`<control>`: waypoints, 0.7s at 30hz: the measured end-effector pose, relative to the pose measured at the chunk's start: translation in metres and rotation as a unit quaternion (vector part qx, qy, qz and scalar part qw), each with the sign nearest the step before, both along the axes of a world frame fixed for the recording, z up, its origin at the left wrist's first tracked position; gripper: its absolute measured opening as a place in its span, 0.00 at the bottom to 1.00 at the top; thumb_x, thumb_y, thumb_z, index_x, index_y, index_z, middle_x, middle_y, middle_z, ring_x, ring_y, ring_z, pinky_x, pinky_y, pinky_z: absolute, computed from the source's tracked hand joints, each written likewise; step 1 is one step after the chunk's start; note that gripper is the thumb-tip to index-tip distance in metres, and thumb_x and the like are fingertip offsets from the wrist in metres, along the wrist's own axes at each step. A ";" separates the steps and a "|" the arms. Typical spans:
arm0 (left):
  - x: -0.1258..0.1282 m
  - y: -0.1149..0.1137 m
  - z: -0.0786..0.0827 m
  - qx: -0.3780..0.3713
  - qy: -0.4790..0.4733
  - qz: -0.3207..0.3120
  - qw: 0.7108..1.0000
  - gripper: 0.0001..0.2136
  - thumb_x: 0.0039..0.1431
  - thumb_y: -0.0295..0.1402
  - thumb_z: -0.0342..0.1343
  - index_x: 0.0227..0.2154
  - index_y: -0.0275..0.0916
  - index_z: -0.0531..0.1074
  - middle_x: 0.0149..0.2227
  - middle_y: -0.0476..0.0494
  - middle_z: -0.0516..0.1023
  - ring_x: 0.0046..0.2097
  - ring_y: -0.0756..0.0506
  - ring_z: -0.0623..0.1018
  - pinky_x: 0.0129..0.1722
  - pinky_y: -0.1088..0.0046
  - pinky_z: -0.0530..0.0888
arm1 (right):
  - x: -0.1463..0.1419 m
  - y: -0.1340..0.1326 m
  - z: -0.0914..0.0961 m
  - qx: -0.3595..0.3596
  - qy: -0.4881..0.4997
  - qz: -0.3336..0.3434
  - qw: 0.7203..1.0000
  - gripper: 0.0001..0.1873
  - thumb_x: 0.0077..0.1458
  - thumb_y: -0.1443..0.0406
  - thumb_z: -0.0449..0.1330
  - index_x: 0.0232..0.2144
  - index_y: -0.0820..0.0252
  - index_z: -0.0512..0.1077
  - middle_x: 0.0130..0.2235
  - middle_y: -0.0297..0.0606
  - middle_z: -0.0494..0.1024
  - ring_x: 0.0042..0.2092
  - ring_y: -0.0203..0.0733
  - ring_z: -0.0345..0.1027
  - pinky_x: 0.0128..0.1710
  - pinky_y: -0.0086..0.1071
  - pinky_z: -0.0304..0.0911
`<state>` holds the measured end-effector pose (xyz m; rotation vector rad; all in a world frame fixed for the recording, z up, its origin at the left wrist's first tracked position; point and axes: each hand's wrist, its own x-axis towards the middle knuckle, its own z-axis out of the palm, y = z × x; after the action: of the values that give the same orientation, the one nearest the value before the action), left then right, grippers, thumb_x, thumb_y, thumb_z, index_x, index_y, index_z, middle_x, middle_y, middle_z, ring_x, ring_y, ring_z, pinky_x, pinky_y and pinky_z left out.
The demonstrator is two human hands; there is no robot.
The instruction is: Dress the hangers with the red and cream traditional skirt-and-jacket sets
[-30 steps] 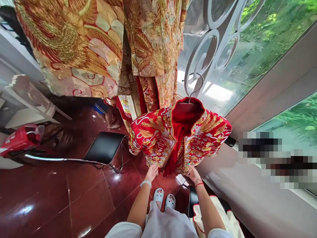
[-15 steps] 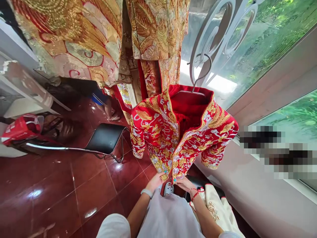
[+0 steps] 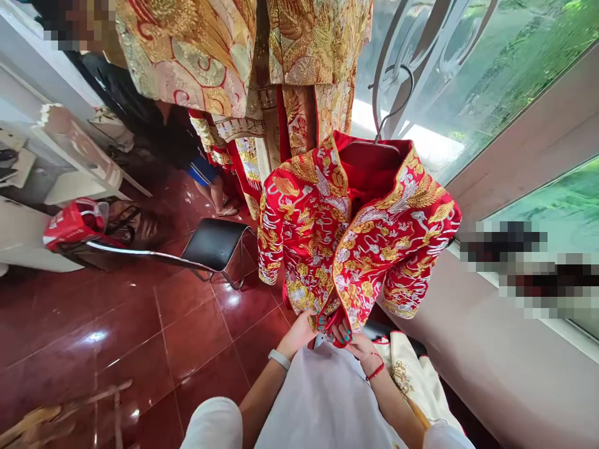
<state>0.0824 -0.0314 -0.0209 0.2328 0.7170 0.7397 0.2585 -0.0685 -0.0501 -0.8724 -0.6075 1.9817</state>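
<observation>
A red jacket (image 3: 374,234) with gold and silver embroidery hangs in front of me on a wire hanger (image 3: 381,128); its front is parted at the collar. My left hand (image 3: 302,332) is closed on the lower hem of the front panel at left. My right hand (image 3: 349,340) grips the hem of the other panel, its fingers curled on the red inner side and teal nails showing. Both hands are close together at the bottom of the opening. Part of each hand is hidden by the cloth.
Gold embroidered garments (image 3: 311,47) hang behind the jacket. At left stand a black chair (image 3: 218,242) and a red bag (image 3: 77,223), with a person's leg (image 3: 218,193) beyond. A cream garment (image 3: 416,374) lies at lower right, beside the wall (image 3: 491,349) under the windows.
My hands have turned the lower front edges so more of the red inner side and my fingers show. The view has shifted, and a person shows more at upper left.
</observation>
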 end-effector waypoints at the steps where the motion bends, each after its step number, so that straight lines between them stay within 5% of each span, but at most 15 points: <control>1: -0.001 -0.002 0.000 -0.009 -0.002 -0.001 1.000 0.12 0.50 0.39 0.67 0.31 0.38 0.73 0.33 0.40 0.80 0.44 0.40 0.79 0.51 0.64 0.72 | 0.001 -0.003 0.002 -0.008 0.010 -0.002 1.000 0.20 0.31 0.55 0.78 0.18 0.55 0.72 0.21 0.30 0.70 0.27 0.37 0.62 0.31 0.34 0.63; 9: -0.003 -0.019 -0.008 -0.034 0.049 0.013 0.998 0.11 0.44 0.31 0.72 0.28 0.38 0.75 0.28 0.47 0.77 0.32 0.49 0.74 0.41 0.70 0.71 | -0.007 -0.019 0.003 -0.050 0.005 -0.048 0.998 0.21 0.33 0.60 0.78 0.33 0.55 0.80 0.32 0.35 0.81 0.34 0.42 0.72 0.42 0.38 0.66; 15: 0.000 -0.023 0.007 0.016 0.056 0.022 0.998 0.14 0.39 0.37 0.74 0.29 0.39 0.77 0.35 0.42 0.82 0.43 0.41 0.79 0.48 0.66 0.73 | -0.011 -0.018 0.000 -0.056 -0.016 -0.091 0.994 0.22 0.33 0.58 0.79 0.33 0.56 0.80 0.34 0.36 0.82 0.38 0.45 0.75 0.47 0.41 0.67; 21: -0.002 -0.025 0.026 0.034 0.073 -0.005 0.997 0.15 0.52 0.39 0.69 0.41 0.39 0.79 0.42 0.40 0.83 0.47 0.38 0.81 0.47 0.64 0.75 | -0.020 -0.015 0.000 -0.057 -0.049 -0.150 0.986 0.21 0.35 0.58 0.78 0.33 0.55 0.79 0.36 0.36 0.83 0.39 0.46 0.75 0.46 0.41 0.67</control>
<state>0.0800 -0.0568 0.0052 0.3541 0.8287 0.7433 0.2380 -0.0834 -0.0500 -1.0706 -0.3942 1.7216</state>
